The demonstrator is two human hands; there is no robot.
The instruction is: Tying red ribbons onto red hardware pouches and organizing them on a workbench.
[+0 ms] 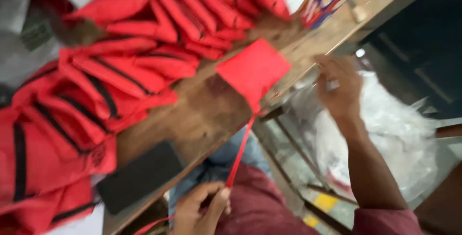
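Red pouches (120, 71): piled over left tabletop.
Black phone (139, 176): laid at table (202, 114) front edge.
Left hand (199, 211): red strap (239, 150) pinched, below edge.
Red piece (253, 71): overhanging edge.
Right hand (339, 88): blurred, grip cannot be told; over clear plastic bags (399, 134).

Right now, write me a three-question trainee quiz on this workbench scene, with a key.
1. True or false: the left hand pinches a red strap that runs up to a red fabric piece lying at the table edge.
2. Which flat thing lies on the table nearest the left hand? A) black rectangular slab B) white plate C) metal tray
3. Fill in: the right hand reaches out above crumpled clear ____.

Key: 1 true; 2 A; 3 plastic. What the right hand holds is too blurred to tell.
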